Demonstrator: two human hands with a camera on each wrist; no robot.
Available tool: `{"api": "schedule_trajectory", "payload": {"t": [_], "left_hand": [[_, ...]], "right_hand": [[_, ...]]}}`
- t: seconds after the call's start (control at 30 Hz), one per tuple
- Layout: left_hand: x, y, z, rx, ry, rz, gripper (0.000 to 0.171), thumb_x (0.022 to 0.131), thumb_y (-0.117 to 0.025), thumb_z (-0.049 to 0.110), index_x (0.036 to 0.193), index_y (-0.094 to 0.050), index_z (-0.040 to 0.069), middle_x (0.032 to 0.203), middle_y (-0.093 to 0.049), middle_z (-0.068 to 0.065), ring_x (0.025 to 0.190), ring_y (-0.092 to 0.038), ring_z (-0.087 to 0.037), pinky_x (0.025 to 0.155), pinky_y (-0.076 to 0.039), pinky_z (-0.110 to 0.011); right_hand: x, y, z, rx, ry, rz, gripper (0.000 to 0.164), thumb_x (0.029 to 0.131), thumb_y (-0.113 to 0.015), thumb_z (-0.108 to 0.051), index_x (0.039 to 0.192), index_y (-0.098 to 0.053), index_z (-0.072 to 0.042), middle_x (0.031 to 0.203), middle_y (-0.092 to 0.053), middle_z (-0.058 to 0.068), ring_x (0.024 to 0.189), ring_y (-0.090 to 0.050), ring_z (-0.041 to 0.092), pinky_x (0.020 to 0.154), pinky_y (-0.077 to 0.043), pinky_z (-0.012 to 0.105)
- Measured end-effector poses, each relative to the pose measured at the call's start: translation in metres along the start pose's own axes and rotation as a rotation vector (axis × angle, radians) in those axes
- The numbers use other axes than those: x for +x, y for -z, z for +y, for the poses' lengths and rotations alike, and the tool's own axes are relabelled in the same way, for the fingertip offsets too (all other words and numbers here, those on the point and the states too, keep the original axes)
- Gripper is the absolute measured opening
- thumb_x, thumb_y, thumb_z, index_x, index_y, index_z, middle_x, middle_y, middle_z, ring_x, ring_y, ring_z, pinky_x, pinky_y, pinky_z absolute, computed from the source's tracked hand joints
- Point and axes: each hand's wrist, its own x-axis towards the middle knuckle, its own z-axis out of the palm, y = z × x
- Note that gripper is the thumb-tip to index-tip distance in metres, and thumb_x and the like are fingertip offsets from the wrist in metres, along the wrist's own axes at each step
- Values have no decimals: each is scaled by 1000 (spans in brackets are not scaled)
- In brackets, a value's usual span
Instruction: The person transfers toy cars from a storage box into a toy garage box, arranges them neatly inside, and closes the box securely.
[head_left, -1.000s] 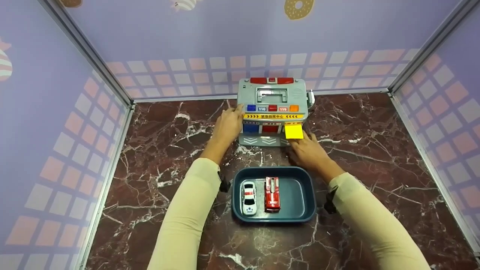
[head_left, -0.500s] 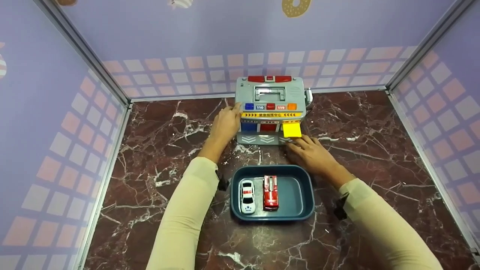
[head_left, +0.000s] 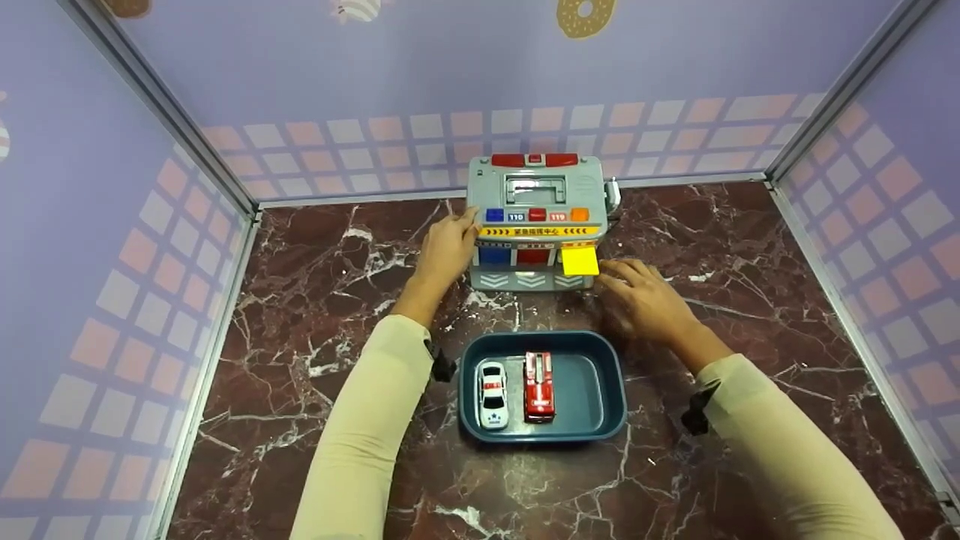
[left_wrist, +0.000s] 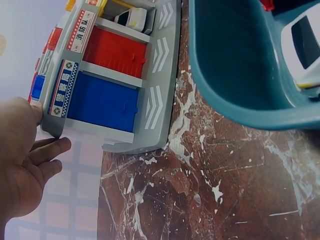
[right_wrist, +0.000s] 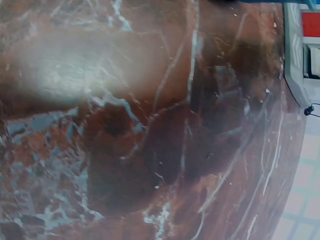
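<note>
A grey toy emergency station [head_left: 538,232] stands by the back wall. My left hand [head_left: 450,247] holds its left roof edge; in the left wrist view the thumb lies at the roof corner and the fingers curl beneath the overhang. The blue door [left_wrist: 102,102] and red door [left_wrist: 116,51] are down. Raised at the right bay is a yellow door [head_left: 580,262], and a white toy vehicle [left_wrist: 134,19] sits inside that bay. Just right of the yellow door, my right hand [head_left: 651,300] has loosely bent fingers and holds nothing. The right wrist view does not show it.
In front of the station sits a dark blue tray [head_left: 541,438] carrying a white police car [head_left: 493,397] and a red fire truck [head_left: 539,390]. The red marbled tabletop [head_left: 322,420] is bounded by purple patterned walls [head_left: 450,67] at the back and both sides.
My right hand has drawn back from the right bay below the yellow door and moved to the right. My left hand stays at the station's left edge.
</note>
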Motion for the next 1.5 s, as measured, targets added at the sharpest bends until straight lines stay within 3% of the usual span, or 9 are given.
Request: {"api": "schedule_trajectory", "payload": {"t": [0.17, 0.37, 0.53, 0.73, 1.17, 1.5], "left_hand": [[1, 3, -1, -27, 6, 3, 42, 116, -58, 29, 153, -66, 12, 152, -69, -18, 142, -66, -39, 119, -54, -52], [2, 4, -1, -45, 16, 5, 41, 115, -61, 29, 152, -67, 13, 152, -70, -14, 143, -67, -36, 120, -54, -49], [3, 3, 0, -34, 21, 9, 40, 114, -62, 29, 151, -68, 13, 152, -70, -13, 143, -67, -34, 120, -54, -49], [2, 0, 1, -14, 37, 17, 40, 114, -62, 28, 152, -68, 15, 152, -70, -12, 143, -67, -37, 119, -54, -51], [1, -2, 6, -27, 70, 5, 40, 115, -60, 27, 153, -67, 16, 153, -69, -10, 145, -65, -35, 122, -52, -51], [3, 0, 7, -24, 85, 3, 41, 115, -60, 30, 154, -66, 18, 156, -67, -10, 147, -63, -35, 124, -50, -50]], "right_hand": [[9, 7, 1, -18, -22, 39, 42, 95, -76, -8, 136, -72, -3, 149, -67, 21, 134, -64, 46, 107, -55, 66], [22, 14, 2, 3, -35, 85, 44, 93, -77, -9, 136, -71, -3, 148, -66, 21, 132, -63, 45, 108, -54, 64], [31, 16, 3, -11, -40, 111, 44, 101, -75, -20, 143, -70, -5, 149, -64, 23, 132, -61, 48, 113, -51, 66], [40, 14, 3, -29, -54, 94, 50, 105, -74, -31, 150, -66, -11, 155, -58, 24, 139, -58, 49, 118, -48, 67], [54, 11, 0, -50, -109, 14, 67, 101, -81, -37, 160, -57, -17, 171, -45, 24, 153, -48, 50, 118, -46, 69], [63, 8, -3, -33, -170, 1, 80, 96, -88, -40, 164, -52, -19, 169, -46, 21, 152, -48, 48, 119, -44, 70]]}}
